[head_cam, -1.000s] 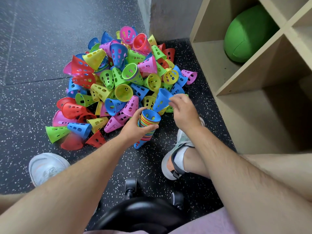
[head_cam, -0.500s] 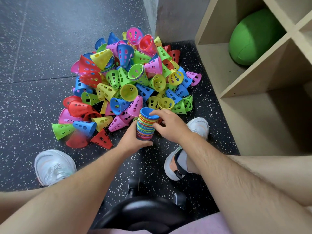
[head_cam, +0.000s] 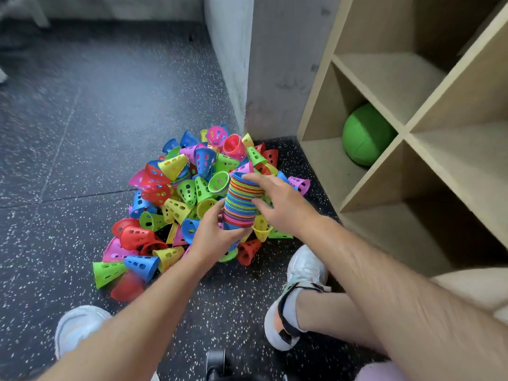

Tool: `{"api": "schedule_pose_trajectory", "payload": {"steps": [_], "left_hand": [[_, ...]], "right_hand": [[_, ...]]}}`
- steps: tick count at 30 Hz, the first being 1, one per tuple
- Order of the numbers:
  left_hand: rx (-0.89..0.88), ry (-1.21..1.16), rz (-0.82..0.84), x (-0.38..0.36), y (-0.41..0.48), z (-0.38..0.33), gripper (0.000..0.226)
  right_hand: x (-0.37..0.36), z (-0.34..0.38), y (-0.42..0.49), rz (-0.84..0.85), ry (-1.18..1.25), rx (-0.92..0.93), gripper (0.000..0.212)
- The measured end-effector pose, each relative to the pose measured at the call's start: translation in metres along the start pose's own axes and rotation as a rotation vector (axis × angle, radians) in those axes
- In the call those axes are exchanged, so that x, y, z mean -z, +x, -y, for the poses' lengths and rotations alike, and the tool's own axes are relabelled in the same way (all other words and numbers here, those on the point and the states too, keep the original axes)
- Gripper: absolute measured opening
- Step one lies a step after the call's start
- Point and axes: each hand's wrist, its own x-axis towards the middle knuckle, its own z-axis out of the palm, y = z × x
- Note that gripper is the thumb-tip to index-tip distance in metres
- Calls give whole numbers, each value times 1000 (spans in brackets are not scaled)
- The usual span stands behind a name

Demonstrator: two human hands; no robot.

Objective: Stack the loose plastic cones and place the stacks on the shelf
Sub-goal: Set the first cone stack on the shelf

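Stack (head_cam: 242, 200) near-upright, open mouths upward.

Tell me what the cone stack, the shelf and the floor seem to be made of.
Cone stack: thin moulded plastic, bright, slightly glossy; fine nested rims.
Shelf: pale wood-look board, matt, probably laminate; flat square-edged panels.
Floor: dark speckled matt surface, likely rubber tile; a seam line shows.

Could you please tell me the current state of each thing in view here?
Multicoloured stack of nested plastic cones: held in both hands, near upright, not yet shelved.
Left hand: grips the stack's lower end.
Right hand: holds the stack's upper part.
Loose perforated plastic cones: piled unstacked on the floor.
Green ball: resting inside a compartment of the wooden shelf.
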Motion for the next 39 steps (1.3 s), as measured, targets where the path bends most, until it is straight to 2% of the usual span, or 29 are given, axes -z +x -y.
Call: {"api": "schedule_pose_trajectory", "payload": {"steps": [5,9,11,14,17,21,24,27,30,32,36,39], "left_hand": [[-271,-180,-132,10,42,-131,78],[-503,-349,-216,23,66,-266,64],[-624,-376,-221,33,76,-333,58],[-722,-369,-182,49,94,-423,56],[-781,-381,-168,56,116,-503,51],[-850,-473,-39,48,149,-593,52],[-848,-422,60,22,178,-629,50],[-797,-321,130,-19,216,-640,44],[-777,-196,206,-63,252,-643,36],[-773,-158,253,-91,271,-642,39],[-731,-84,320,-142,299,-632,43],[-694,-36,347,-163,315,-624,48]], "right_hand": [[143,62,19,-222,-159,90,69],[258,111,31,-410,-317,78,92],[308,130,36,-535,-346,82,96],[375,159,42,-733,-397,141,90],[440,178,53,-897,-451,114,81],[513,178,60,-999,-290,62,68],[538,155,62,-996,-138,-45,50],[542,109,76,-922,38,-228,51],[545,58,91,-892,146,-313,47],[547,36,95,-831,148,-380,43],[560,-1,108,-783,77,-537,62],[571,-17,114,-759,4,-587,57]]}}
